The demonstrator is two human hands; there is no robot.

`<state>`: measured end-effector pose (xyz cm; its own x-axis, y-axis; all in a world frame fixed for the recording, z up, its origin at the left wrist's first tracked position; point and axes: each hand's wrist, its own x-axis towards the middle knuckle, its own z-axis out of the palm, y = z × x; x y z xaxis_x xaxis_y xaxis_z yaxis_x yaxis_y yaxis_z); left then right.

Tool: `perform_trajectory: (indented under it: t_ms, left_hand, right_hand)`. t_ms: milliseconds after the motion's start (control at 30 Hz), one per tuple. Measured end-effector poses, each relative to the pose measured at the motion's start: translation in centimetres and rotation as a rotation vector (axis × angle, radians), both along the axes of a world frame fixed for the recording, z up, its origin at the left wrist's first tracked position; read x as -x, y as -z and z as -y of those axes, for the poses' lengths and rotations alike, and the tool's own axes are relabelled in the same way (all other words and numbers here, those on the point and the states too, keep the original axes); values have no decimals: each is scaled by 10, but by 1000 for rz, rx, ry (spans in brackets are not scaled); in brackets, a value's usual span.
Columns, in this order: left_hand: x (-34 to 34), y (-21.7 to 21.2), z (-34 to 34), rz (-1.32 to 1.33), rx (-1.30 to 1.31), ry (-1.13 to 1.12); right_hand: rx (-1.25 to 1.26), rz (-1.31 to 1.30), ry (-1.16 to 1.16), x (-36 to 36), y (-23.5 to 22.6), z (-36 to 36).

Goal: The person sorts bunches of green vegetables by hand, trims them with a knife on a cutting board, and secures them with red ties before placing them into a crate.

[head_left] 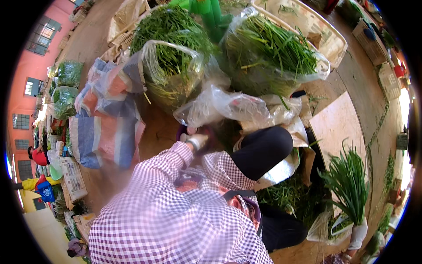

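My left hand (196, 141), in a white glove at the end of a checked sleeve, reaches forward to the lower edge of a crumpled clear plastic bag (220, 108). It lies over a purple object (210, 132); its fingers are partly hidden. At the lower right my right hand (358, 233), also in a white glove, is closed round the base of a bunch of long green stalks (348, 178) that fans upward. Loose green stalks (290, 196) lie beside my knee in black trousers (263, 149).
Two big clear bags of green stalks (173, 66) (272, 55) stand ahead, with a pale crate (325, 31) behind them. Striped woven sacks (107, 127) lie at the left. A wooden board (338, 125) is on the right. Other people and bagged greens (66, 88) are at the far left.
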<state>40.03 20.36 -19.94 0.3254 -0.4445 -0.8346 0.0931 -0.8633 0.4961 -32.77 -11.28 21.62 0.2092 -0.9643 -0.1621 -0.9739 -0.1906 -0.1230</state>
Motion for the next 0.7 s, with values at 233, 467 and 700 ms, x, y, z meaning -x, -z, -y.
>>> perform_trajectory:
  t_ms: [233, 467, 700]
  left_hand:
    - [17, 42, 28, -86, 88, -464]
    - [-15, 46, -22, -21, 90, -471]
    - [-22, -65, -5, -13, 216, -504]
  right_hand:
    - [21, -133, -10, -26, -21, -6]
    - [2, -130, 1, -24, -23, -6]
    - [-30, -69, -23, -11, -11, -4]
